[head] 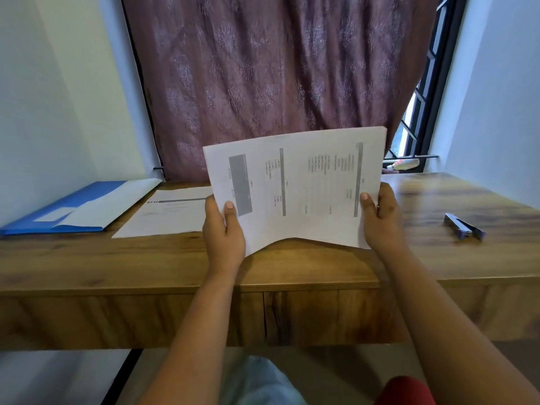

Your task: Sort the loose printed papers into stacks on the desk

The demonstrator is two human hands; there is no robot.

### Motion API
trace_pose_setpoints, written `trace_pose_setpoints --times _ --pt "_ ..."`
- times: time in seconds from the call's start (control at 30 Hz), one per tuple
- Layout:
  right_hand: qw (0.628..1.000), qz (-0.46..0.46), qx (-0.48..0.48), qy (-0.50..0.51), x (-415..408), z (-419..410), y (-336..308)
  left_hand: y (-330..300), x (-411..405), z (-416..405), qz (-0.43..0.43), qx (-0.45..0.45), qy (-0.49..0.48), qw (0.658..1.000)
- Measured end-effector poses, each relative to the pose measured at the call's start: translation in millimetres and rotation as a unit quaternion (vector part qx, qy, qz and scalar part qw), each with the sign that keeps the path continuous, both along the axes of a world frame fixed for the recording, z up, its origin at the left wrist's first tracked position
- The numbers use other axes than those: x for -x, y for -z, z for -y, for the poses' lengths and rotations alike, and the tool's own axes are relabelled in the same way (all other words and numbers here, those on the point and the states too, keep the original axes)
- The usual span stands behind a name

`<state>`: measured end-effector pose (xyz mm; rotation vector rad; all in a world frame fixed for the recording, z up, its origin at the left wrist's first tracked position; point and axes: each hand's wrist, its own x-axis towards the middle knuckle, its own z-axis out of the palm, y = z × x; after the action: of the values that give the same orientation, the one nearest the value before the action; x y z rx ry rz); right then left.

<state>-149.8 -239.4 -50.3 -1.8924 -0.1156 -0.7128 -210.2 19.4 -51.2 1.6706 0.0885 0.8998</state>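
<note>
We hold a sheaf of printed papers (295, 188) upright above the surface's (321, 264) near edge, left grip (223, 232) and right grip (382, 220) each clamped on a side, thumbs in front.

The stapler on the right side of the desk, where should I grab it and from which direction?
Probably across its long sides near the middle, coming down from above with the right hand. The stapler lies flat and alone on the desk, slanted with one end toward the near right, so both long sides are open. That hand grips the papers now.
</note>
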Motion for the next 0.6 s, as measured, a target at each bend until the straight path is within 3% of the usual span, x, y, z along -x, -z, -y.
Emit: trace_pose_setpoints --times 0.13,0.27,0.33,0.43,0.47,0.53,0.6 --pt "0.989 -0.133 0.061 -0.024 1.6 2.9 24.2 14.3 -4.7 -3.6 -0.051 0.024 0.034 0.998" --pt "0.989 -0.134 0.061 -0.033 -3.2 3.9 15.9 4.8 -3.4 -10.1 -0.088 0.039 0.033 0.995" --pt "0.987 -0.143 0.023 -0.070 -5.6 10.7 9.7 -4.6 -4.1 -13.9 -0.128 0.056 0.041 0.989" --pt "0.972 -0.186 0.052 -0.131 -14.4 33.3 1.1 -11.7 -1.8 -20.2 -0.228 0.110 0.099 0.962" --pt "0.968 -0.196 0.055 -0.146 -15.6 40.1 -2.8 -13.0 0.5 -20.1 -0.277 0.084 0.104 0.952" --pt "0.957 -0.218 0.022 -0.189 -16.1 51.0 -8.0 -20.6 2.7 -18.0 -0.360 -0.052 0.032 0.931" --pt "0.935 -0.262 -0.020 -0.238 -14.0 60.1 -12.7 -30.6 -7.2 -14.3 -0.351 -0.217 -0.077 0.907"
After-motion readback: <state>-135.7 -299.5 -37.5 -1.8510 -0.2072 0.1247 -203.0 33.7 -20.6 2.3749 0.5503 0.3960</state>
